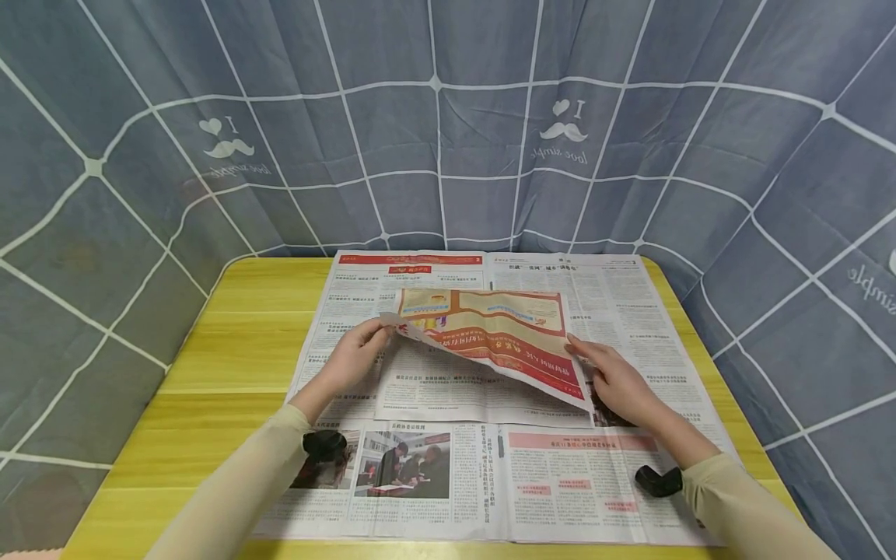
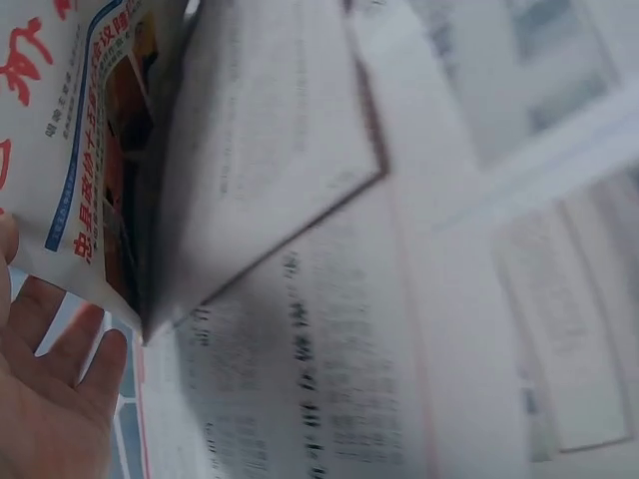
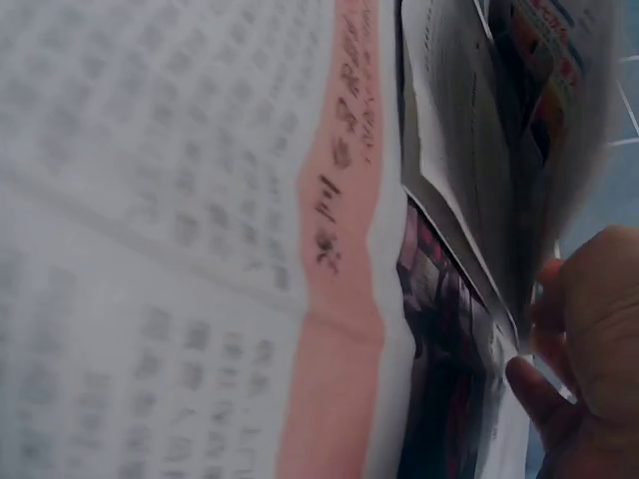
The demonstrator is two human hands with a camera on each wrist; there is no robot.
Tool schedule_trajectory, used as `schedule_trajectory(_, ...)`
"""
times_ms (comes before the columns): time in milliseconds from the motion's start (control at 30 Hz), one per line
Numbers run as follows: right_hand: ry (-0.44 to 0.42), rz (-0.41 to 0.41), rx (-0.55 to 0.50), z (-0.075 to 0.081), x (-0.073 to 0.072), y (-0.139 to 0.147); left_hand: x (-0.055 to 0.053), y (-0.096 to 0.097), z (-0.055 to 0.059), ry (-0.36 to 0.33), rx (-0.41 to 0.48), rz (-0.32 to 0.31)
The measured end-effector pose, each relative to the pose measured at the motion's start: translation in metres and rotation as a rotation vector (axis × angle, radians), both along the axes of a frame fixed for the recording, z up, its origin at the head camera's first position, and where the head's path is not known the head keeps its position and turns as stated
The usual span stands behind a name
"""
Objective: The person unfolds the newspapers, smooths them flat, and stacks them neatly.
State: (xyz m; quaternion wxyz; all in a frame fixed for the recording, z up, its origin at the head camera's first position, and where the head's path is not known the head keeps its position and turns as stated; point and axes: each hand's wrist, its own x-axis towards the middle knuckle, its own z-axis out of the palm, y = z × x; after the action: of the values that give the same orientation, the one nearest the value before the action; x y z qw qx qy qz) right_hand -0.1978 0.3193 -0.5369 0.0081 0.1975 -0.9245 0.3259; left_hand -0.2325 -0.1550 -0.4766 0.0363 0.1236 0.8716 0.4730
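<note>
A folded newspaper (image 1: 490,334), with a red and yellow advertisement page on top, lies over a larger spread of newspaper. My left hand (image 1: 355,354) pinches its left corner, with the thumb on the near side and the fingers (image 2: 75,349) behind the paper. That upper layer is raised and bent, and black-and-white print shows beneath it. On the opposite side my right hand (image 1: 619,381) holds the folded newspaper's right edge. In the right wrist view the fingers (image 3: 554,299) are curled at the sheet's edge, with the thumb lower down.
Opened newspaper sheets (image 1: 560,498) cover much of the yellow wood-grain table (image 1: 245,327). A grey curtain (image 1: 483,132) with white grid lines hangs behind and along both sides. Black wrist devices (image 1: 658,481) sit by the sleeve cuffs.
</note>
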Motion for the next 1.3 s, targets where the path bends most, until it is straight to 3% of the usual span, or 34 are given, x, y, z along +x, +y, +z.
schedule_trajectory(167,0.080,-0.023,-0.095,0.004,-0.007,-0.003,-0.006,0.002,0.008,0.008,0.035,0.019)
schedule_trajectory(367,0.246,-0.078,-0.211,0.013,-0.018,-0.009,-0.016,0.003,0.019,0.021,0.069,0.029)
schedule_trajectory(600,0.179,-0.221,-0.385,0.025,-0.031,-0.016,-0.024,0.006,0.030,0.032,0.105,0.023)
schedule_trajectory(767,0.226,-0.240,-0.421,0.037,-0.038,-0.020,-0.026,0.010,0.038,0.036,0.150,0.056)
schedule_trajectory(1000,0.238,-0.297,-0.508,0.050,-0.045,-0.026,-0.031,0.017,0.047,0.091,0.179,0.109)
schedule_trajectory(1300,0.241,-0.371,-0.595,0.063,-0.051,-0.034,-0.037,0.023,0.057,0.141,0.224,0.114)
